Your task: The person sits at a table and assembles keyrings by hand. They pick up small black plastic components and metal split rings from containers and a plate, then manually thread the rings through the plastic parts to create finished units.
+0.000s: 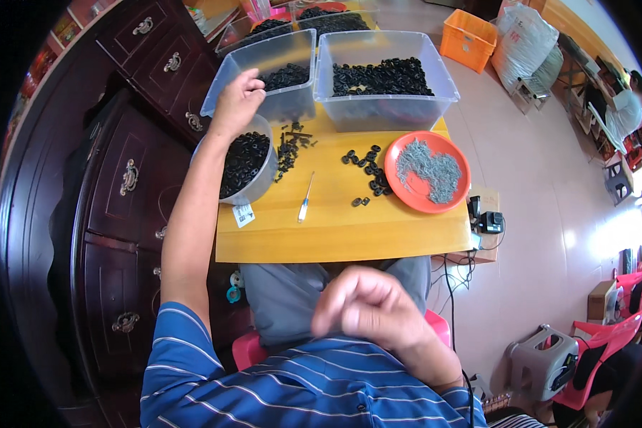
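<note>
My left hand (238, 103) is stretched out over the near rim of the clear plastic bin (225, 80) at the back left, which holds small black parts. Its fingers are curled in, and what they hold, if anything, is hidden. Just below that wrist stands a round tub (265, 175) full of black oval parts (244, 165). Close to my body, above my lap, my right hand (371, 308) hangs with bent fingers, slightly blurred. Its palm side is out of sight. On the yellow table (349, 239) lies a thin screwdriver (305, 203) with a pale blue handle.
A red plate (411, 202) of small silvery pieces (435, 170) sits at the table's right. Loose black ovals (369, 170) lie beside it. Another clear bin (385, 103) stands behind. Dark drawers (125, 178) border the left; an orange crate (468, 39) is on the floor.
</note>
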`<control>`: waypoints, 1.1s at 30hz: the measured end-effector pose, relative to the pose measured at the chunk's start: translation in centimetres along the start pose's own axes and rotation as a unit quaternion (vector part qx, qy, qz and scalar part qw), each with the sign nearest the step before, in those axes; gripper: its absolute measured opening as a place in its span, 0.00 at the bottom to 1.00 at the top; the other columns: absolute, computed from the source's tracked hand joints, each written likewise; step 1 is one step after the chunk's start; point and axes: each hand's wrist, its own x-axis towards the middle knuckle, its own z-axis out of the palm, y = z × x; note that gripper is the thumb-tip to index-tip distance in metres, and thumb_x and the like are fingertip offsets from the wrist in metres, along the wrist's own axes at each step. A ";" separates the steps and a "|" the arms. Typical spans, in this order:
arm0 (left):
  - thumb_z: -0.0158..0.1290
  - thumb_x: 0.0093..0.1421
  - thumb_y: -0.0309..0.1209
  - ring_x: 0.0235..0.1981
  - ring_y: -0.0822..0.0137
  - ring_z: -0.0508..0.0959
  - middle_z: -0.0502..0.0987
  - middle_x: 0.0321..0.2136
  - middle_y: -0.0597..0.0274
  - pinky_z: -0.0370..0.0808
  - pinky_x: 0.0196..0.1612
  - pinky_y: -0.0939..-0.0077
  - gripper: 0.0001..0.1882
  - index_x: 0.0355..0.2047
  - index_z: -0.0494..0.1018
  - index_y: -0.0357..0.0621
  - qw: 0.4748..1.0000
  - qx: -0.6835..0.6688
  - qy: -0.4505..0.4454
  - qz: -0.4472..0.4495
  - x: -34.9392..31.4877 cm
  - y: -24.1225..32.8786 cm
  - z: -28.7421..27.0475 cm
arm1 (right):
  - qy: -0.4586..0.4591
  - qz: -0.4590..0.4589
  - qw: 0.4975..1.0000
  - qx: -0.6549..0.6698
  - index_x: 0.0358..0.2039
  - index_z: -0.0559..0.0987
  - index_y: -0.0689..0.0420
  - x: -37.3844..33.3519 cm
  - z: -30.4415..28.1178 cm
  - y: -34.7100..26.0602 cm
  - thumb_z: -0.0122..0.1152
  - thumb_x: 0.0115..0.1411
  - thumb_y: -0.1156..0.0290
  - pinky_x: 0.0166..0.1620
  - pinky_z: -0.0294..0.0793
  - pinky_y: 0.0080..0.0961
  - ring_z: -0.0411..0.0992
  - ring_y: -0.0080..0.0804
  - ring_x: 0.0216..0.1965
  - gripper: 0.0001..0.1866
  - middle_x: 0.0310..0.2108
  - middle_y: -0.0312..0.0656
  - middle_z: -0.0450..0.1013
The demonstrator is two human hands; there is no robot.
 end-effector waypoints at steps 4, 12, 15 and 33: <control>0.56 0.63 0.26 0.31 0.79 0.76 0.80 0.35 0.69 0.75 0.37 0.81 0.17 0.52 0.76 0.37 0.995 -0.035 -0.091 0.006 -3.9 3.5 3.4 | -0.235 -0.033 0.969 0.063 0.36 0.78 0.64 0.1 5.4 -1.1 0.61 0.65 0.69 0.43 0.73 0.34 0.76 0.43 0.38 0.09 0.37 0.48 0.77; 0.59 0.58 0.25 0.25 0.73 0.77 0.79 0.31 0.61 0.75 0.32 0.75 0.14 0.46 0.79 0.41 0.981 -0.004 -0.192 0.022 -16.3 5.6 12.9 | -0.359 0.000 0.874 0.327 0.43 0.77 0.70 -0.5 9.0 2.1 0.56 0.70 0.67 0.44 0.71 0.28 0.72 0.34 0.43 0.15 0.42 0.47 0.72; 0.60 0.57 0.26 0.25 0.65 0.78 0.77 0.33 0.58 0.77 0.33 0.71 0.16 0.47 0.78 0.42 0.983 0.033 -0.170 0.057 -18.2 6.5 14.5 | -0.394 -0.027 0.873 0.287 0.42 0.77 0.69 -0.3 8.6 3.1 0.57 0.69 0.67 0.42 0.70 0.28 0.71 0.33 0.41 0.14 0.39 0.45 0.72; 0.61 0.56 0.31 0.32 0.55 0.80 0.75 0.29 0.59 0.78 0.36 0.60 0.05 0.32 0.78 0.45 0.956 0.188 -0.145 0.173 -18.7 6.8 17.4 | -0.305 -0.012 0.952 0.036 0.31 0.79 0.63 -0.8 3.6 0.0 0.63 0.63 0.71 0.34 0.67 0.29 0.72 0.36 0.31 0.08 0.30 0.42 0.74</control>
